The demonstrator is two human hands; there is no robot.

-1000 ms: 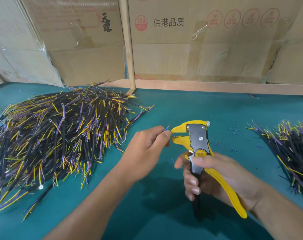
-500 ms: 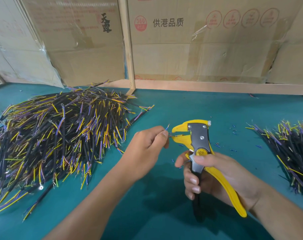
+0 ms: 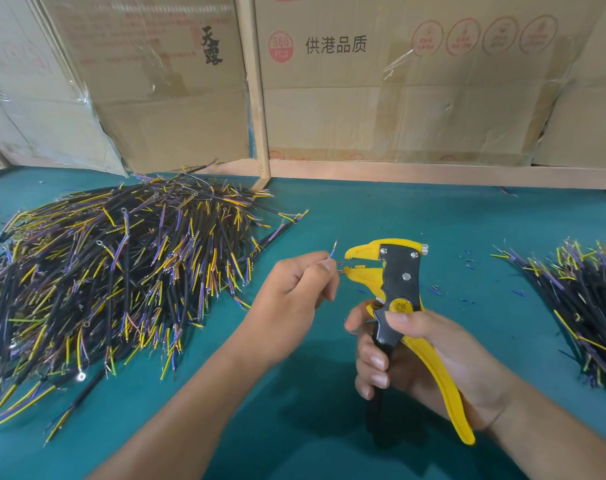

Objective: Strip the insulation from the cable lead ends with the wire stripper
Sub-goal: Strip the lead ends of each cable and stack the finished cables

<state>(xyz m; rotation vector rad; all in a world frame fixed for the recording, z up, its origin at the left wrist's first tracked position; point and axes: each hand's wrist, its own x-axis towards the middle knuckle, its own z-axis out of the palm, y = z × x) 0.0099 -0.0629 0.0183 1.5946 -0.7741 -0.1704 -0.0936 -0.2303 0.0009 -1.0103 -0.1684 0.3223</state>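
My right hand [image 3: 429, 362] grips the handles of a yellow and black wire stripper [image 3: 396, 292], its jaws pointing left. My left hand [image 3: 291, 296] pinches the thin leads of a cable [image 3: 333, 257] right at the jaw tips; one lead end sits between the jaws and a blue lead with a bare tip sticks up above my fingers. Most of the cable is hidden inside my fist.
A big heap of black cables with yellow, blue and purple leads [image 3: 104, 282] covers the left of the green table [image 3: 329, 216]. A smaller heap [image 3: 582, 306] lies at the right. Small insulation scraps [image 3: 467, 261] litter the mat behind the stripper. Cardboard boxes [image 3: 381, 81] wall the back.
The stripper has shifted slightly upward and the lead end now sits in its jaws. My left hand stayed close to the jaw tips.
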